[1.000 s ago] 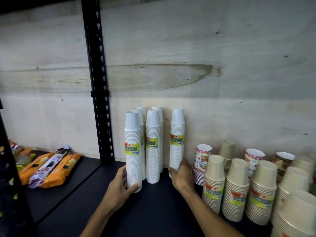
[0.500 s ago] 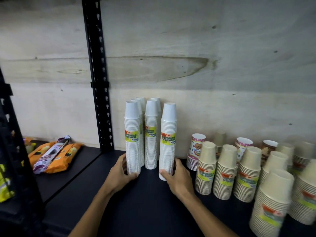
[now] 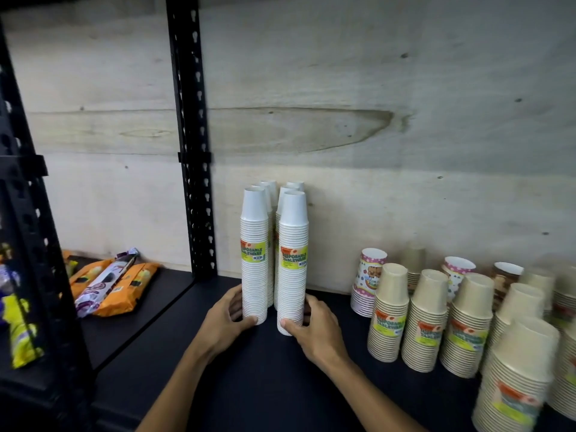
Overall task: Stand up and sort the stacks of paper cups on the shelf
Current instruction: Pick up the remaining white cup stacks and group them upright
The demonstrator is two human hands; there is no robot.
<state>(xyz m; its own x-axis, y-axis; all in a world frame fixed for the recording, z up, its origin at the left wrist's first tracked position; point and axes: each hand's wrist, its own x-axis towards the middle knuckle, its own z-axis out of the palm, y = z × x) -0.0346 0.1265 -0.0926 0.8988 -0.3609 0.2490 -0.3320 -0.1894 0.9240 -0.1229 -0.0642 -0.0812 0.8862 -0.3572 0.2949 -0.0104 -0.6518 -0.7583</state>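
Observation:
Several tall stacks of white paper cups stand upright in a tight cluster on the black shelf, against the plywood back wall. My left hand grips the base of the front left white stack. My right hand grips the base of the front right white stack, thumb across its front. Both stacks carry green labels. More white stacks stand right behind these two, partly hidden.
Shorter beige cup stacks and patterned cup stacks fill the shelf's right side. A black upright post rises left of the white cups. Snack packets lie on the neighbouring shelf at left. Another black frame stands at far left.
My right hand has slid the right white stack leftward from beside the patterned cups until it stands close beside the front left stack. My left hand stayed on its stack.

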